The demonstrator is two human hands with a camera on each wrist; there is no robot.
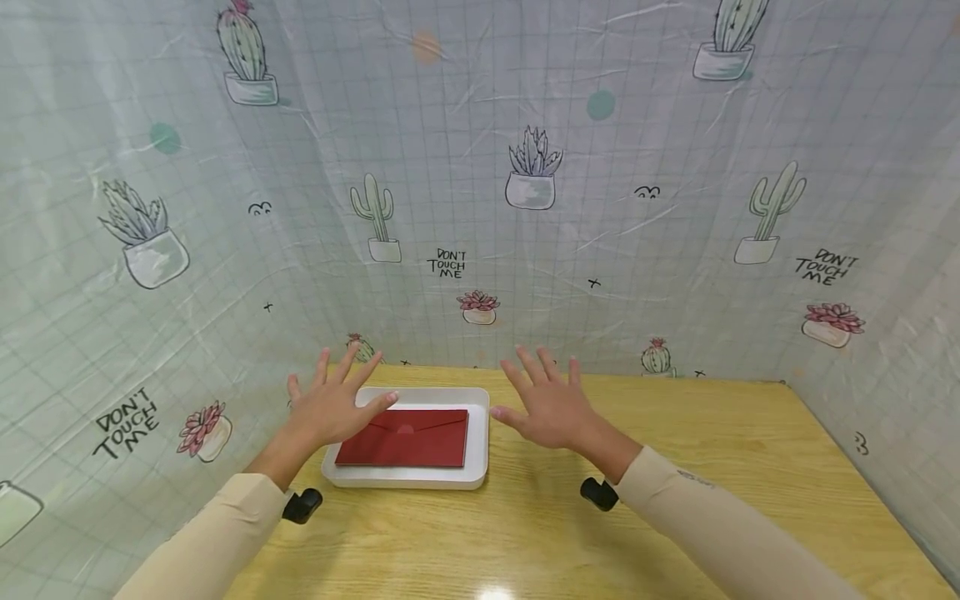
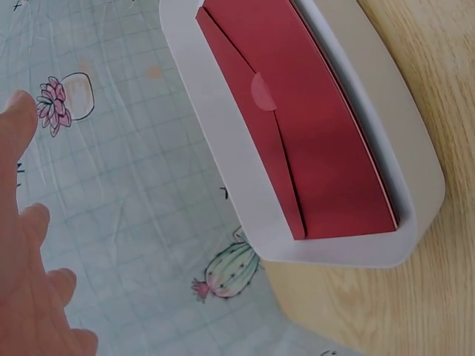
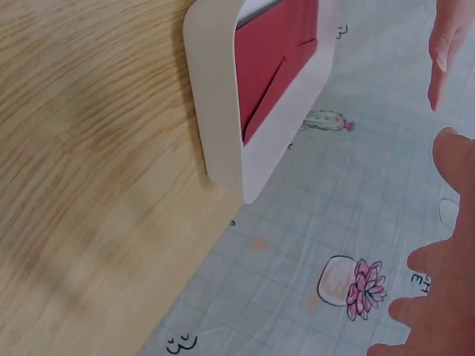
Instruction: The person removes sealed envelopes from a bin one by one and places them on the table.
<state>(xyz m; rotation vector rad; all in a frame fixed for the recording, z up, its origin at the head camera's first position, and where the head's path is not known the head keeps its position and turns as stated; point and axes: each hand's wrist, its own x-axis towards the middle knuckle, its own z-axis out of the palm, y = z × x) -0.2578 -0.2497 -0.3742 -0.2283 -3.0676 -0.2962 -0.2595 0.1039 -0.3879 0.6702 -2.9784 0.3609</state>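
Red envelopes [image 1: 420, 446], apparently a small stack with a round seal on the top flap, lie in a shallow white tray [image 1: 480, 477] on the table. My left hand [image 1: 327, 410] is raised with fingers spread, overlapping the tray's left end in the head view. To the right of the tray, my right hand [image 1: 551, 410] is held up the same way, its thumb pointing toward the tray's edge. Neither hand holds anything. In the left wrist view the top envelope [image 2: 319, 133] shows its flap and seal. The tray's end wall [image 3: 215, 96] faces the right wrist camera.
A wooden table [image 1: 675, 483] carries the tray toward its back left. A plastic curtain [image 1: 465, 167] printed with cacti hangs behind the table and along both sides. Black camera mounts [image 1: 303, 506] sit at both wrists, below the beige sleeves [image 1: 217, 533].
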